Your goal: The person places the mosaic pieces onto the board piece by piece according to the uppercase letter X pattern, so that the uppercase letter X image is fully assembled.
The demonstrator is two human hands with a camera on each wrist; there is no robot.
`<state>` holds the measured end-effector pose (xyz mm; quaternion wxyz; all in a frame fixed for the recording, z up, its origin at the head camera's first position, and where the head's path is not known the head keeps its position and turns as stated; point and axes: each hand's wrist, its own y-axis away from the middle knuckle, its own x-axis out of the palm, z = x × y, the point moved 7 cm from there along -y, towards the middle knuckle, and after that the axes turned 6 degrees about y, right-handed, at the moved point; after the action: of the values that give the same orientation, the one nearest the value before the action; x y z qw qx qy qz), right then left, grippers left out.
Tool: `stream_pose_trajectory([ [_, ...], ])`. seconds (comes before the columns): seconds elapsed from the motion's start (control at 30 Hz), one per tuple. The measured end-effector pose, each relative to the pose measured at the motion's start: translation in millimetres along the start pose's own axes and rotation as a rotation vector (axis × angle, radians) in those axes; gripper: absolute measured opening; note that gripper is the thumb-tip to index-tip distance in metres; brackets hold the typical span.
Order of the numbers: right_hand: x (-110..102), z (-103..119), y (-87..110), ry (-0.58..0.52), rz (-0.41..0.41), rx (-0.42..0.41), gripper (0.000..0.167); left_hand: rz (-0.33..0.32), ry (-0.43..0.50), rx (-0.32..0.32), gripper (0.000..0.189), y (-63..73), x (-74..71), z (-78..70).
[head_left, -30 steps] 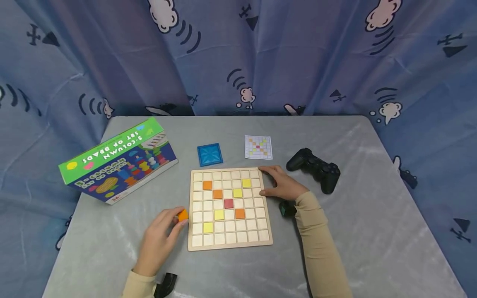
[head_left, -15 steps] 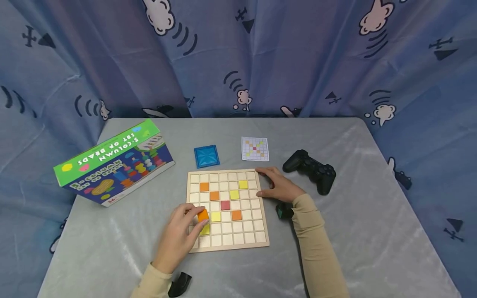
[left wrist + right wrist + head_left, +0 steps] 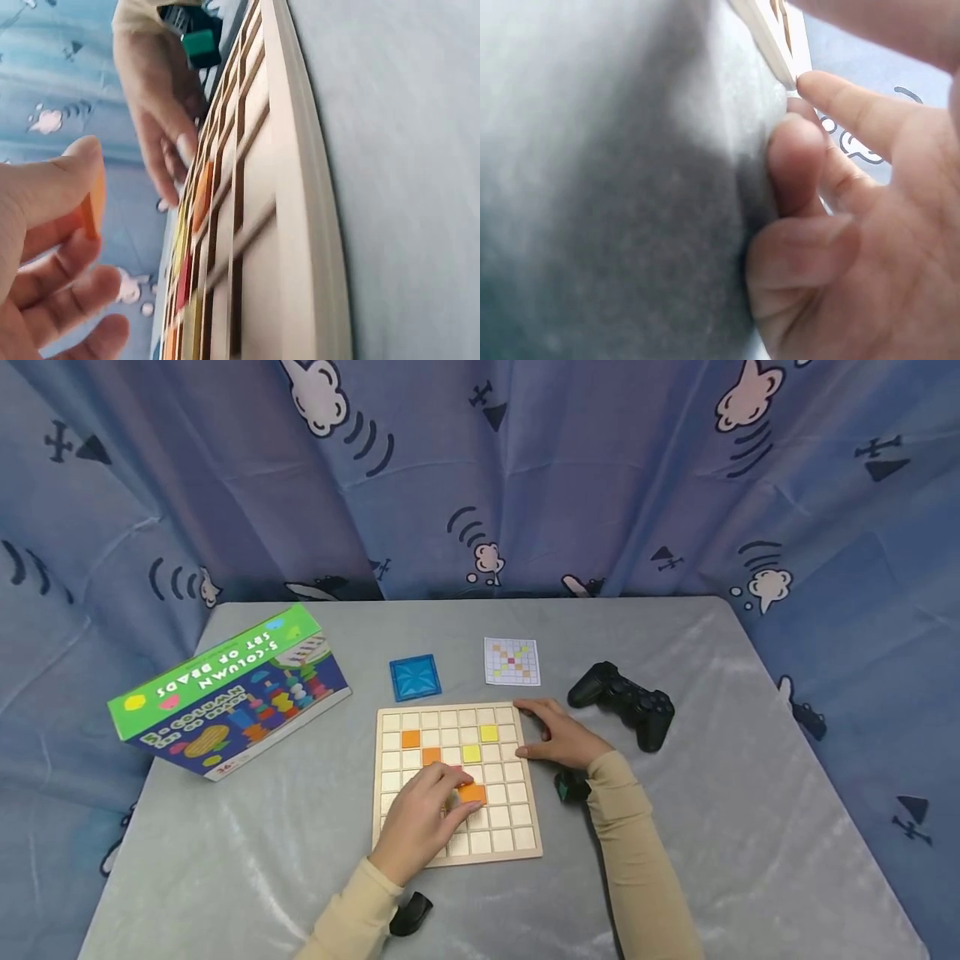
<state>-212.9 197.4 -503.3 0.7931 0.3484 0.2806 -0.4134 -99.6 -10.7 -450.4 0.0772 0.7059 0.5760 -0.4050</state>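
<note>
My left hand (image 3: 420,822) is over the lower middle of a wooden grid board (image 3: 381,760). Between thumb and fingertips it pinches an orange square tile (image 3: 96,199), raised above the board in the left wrist view. An orange tile (image 3: 202,196) sits in the grid below it. Orange tiles (image 3: 411,739) and yellow tiles (image 3: 489,732) lie in the upper cells, and a red tile (image 3: 183,281) is partly hidden by my hand in the head view. My right hand (image 3: 566,735) touches the board's right edge near its far corner, thumb and index finger spread apart.
Beyond the board lie a blue square tray (image 3: 416,677) and a printed pattern card (image 3: 512,662). A black game controller (image 3: 624,703) is right of them, near my right hand. A green and blue toy box (image 3: 232,693) stands at the left.
My left hand has moved right with the orange tile, from beside the board's left edge to above its middle. The right hand keeps its place at the board's right edge.
</note>
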Motion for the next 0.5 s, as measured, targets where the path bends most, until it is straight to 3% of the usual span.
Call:
stream_pose_trajectory([
  [0.2, 1, 1, -1.3, 0.005, 0.003, 0.002, 0.081, 0.092, -0.018, -0.049, 0.028, -6.2, 26.6, -11.3],
  [0.37, 2, 1, -0.8, -0.002, -0.002, 0.003, 0.082, 0.177, -0.025, -0.092, 0.026, -6.0, 45.2, -11.4],
  [0.5, 1, 0, 1.1, -0.012, -0.007, 0.008, 0.081, 0.238, -0.028, -0.086, 0.025, -4.3, 55.5, -10.9],
])
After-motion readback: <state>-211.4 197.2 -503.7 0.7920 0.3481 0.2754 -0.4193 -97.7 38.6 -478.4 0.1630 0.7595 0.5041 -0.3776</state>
